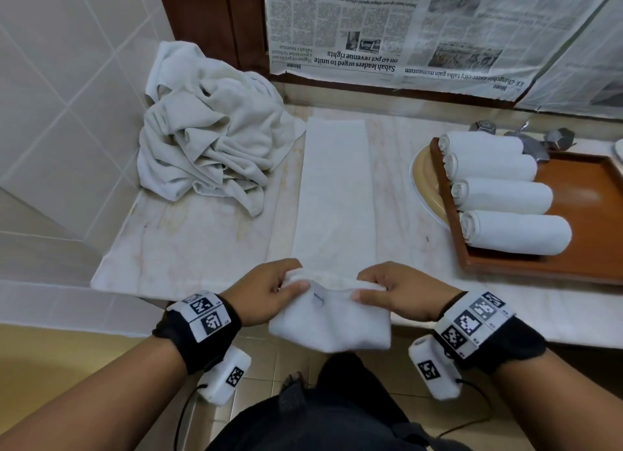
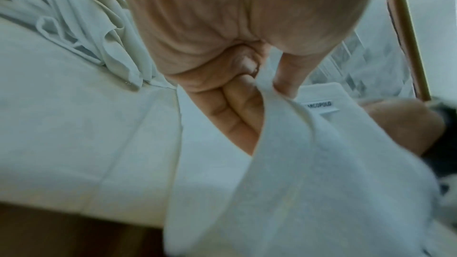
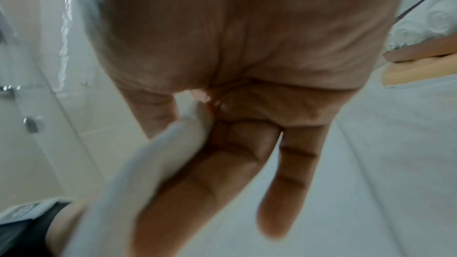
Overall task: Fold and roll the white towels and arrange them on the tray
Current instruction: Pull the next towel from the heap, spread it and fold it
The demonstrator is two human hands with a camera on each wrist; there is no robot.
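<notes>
- Long white towel folded into a narrow strip (image 1: pixel 333 194) lies lengthwise on the pale marble counter (image 1: pixel 188 241), far end near the wall, near end hanging over the counter's front edge.
- Left hand (image 1: pixel 266 292) pinches the strip's near-end left corner, thumb on top, fingers curled under; the left wrist view shows the cloth clamped between thumb and fingers (image 2: pixel 237 116).
- Right hand (image 1: pixel 401 288) grasps the near-end right corner the same way; the right wrist view is blurred but shows cloth against the fingers (image 3: pixel 222 155).
- Small label (image 2: pixel 317 105) shows on the towel between the hands.
- Heap of crumpled white towels (image 1: pixel 209 137) sits in the counter's back left corner, against the tiled wall.
- Brown wooden rectangular tray (image 1: pixel 580 194) at right holds four rolled white towels (image 1: pixel 499 191) side by side, touching, along its left side.
- Tray partly overlaps a beige round basin (image 1: pixel 426 177).
- Newspaper sheets (image 1: pixel 404 29) cover the wall behind.
</notes>
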